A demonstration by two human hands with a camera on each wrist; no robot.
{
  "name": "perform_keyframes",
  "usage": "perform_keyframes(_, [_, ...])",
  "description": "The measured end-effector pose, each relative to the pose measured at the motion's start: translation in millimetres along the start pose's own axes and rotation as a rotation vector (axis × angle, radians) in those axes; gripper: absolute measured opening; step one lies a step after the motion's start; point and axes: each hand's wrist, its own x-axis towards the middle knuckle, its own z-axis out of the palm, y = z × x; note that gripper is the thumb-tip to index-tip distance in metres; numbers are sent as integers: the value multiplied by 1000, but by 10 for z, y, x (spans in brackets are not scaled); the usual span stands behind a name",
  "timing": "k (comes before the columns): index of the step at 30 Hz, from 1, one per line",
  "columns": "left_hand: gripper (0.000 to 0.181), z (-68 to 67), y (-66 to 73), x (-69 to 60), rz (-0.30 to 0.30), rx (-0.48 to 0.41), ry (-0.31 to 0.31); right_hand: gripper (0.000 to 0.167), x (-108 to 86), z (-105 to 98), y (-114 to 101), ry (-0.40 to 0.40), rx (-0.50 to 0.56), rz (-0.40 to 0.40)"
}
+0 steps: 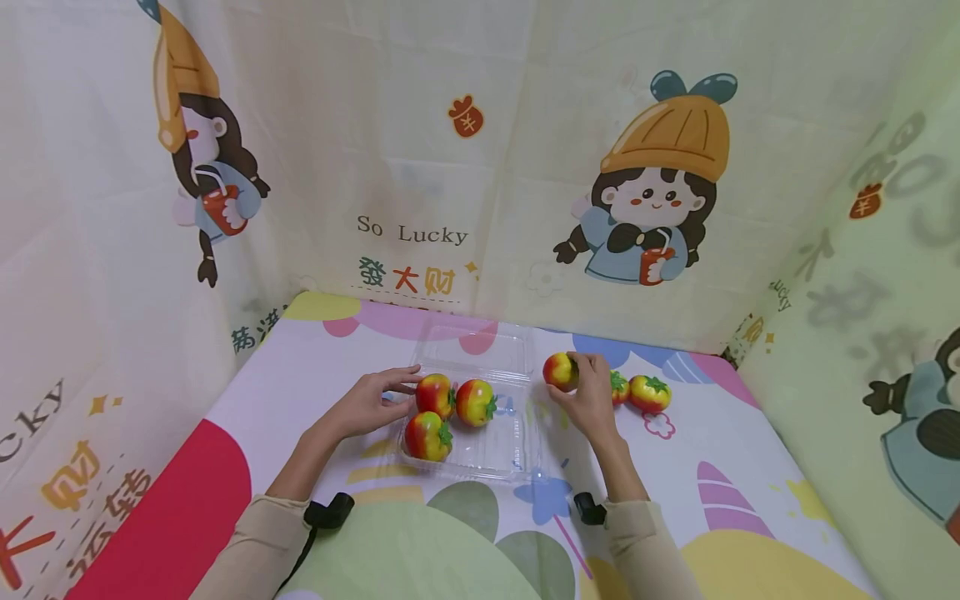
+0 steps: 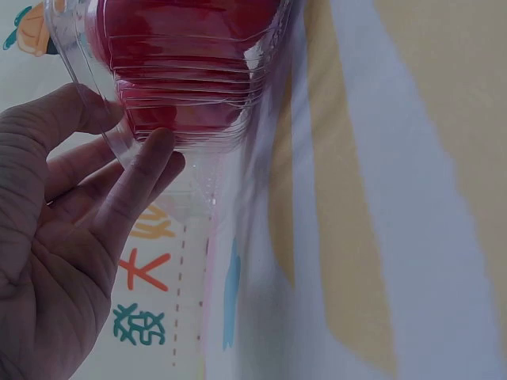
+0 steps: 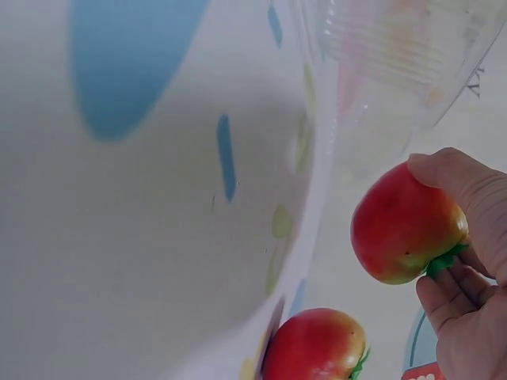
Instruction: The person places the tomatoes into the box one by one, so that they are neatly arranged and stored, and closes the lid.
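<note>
A clear plastic clamshell box (image 1: 480,457) lies with its lid (image 1: 472,346) laid back, and three red-and-yellow artificial persimmons (image 1: 476,403) sit in its left part. My left hand (image 1: 375,403) holds the box's left side; the left wrist view shows thumb and fingers pinching its rim (image 2: 119,138). To the right of the box, my right hand (image 1: 591,398) grips another persimmon (image 1: 558,372) between thumb and fingers. That persimmon (image 3: 405,226) hangs above the table in the right wrist view, green leaves towards the palm.
Two more persimmons rest on the table right of my right hand, one (image 1: 649,394) in full view and one (image 1: 618,387) partly hidden by the hand. A patterned cloth (image 1: 315,367) covers the table. Printed curtains (image 1: 510,200) enclose its back and sides.
</note>
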Motion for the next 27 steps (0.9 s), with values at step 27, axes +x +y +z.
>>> perform_keyframes(27, [47,5,-5,-6,1,4,3,65,-286,-127,-203,66,51,-64])
